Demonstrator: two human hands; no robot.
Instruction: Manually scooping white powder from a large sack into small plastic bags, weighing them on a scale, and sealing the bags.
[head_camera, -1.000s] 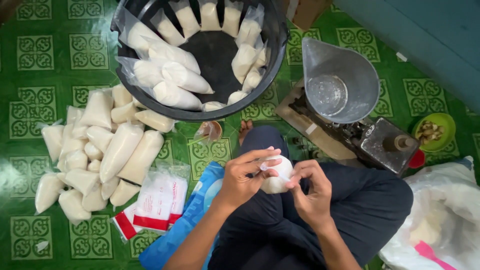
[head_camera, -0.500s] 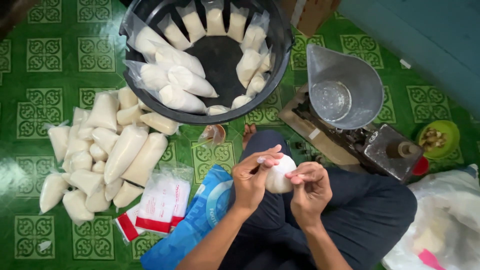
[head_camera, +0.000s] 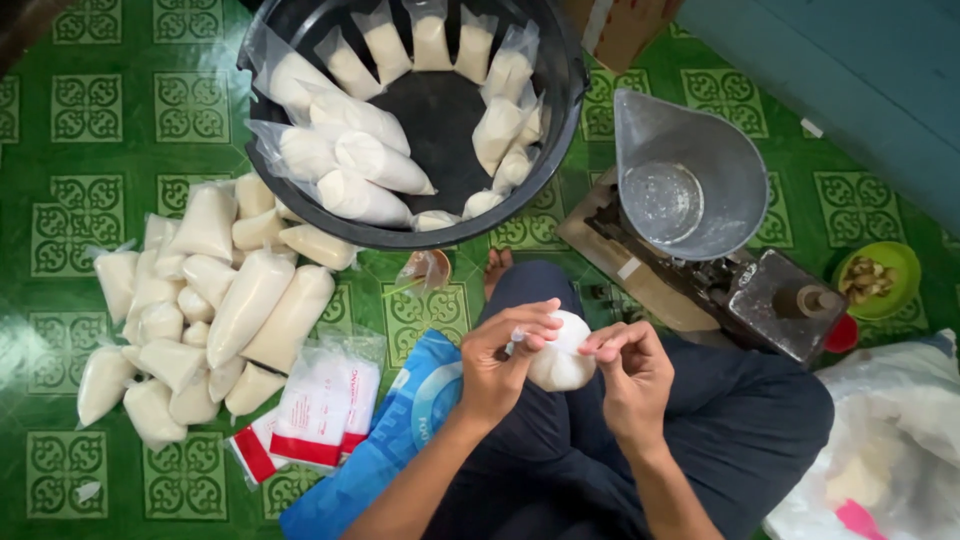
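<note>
Over my lap I hold a small clear bag filled with white powder (head_camera: 562, 358). My left hand (head_camera: 505, 362) pinches the bag's twisted neck, thumb and fingers closed on it. My right hand (head_camera: 630, 372) grips the same neck from the other side, fingertips close to the left hand's. The bag's round body bulges between both hands. I sit cross-legged in dark trousers on a green patterned floor.
A black tub (head_camera: 265, 150) ahead holds several filled bags around its wall. A pile of filled bags (head_camera: 215, 300) lies at the left. Flat empty packets (head_camera: 322, 398) and a blue bag (head_camera: 400, 420) lie near my knee. A metal scoop scale (head_camera: 700, 190) stands right, a green bowl (head_camera: 880, 282) beyond.
Both hands stay on the bag's neck and their fingers have shifted slightly around it. The view has drifted a little; nothing else has moved.
</note>
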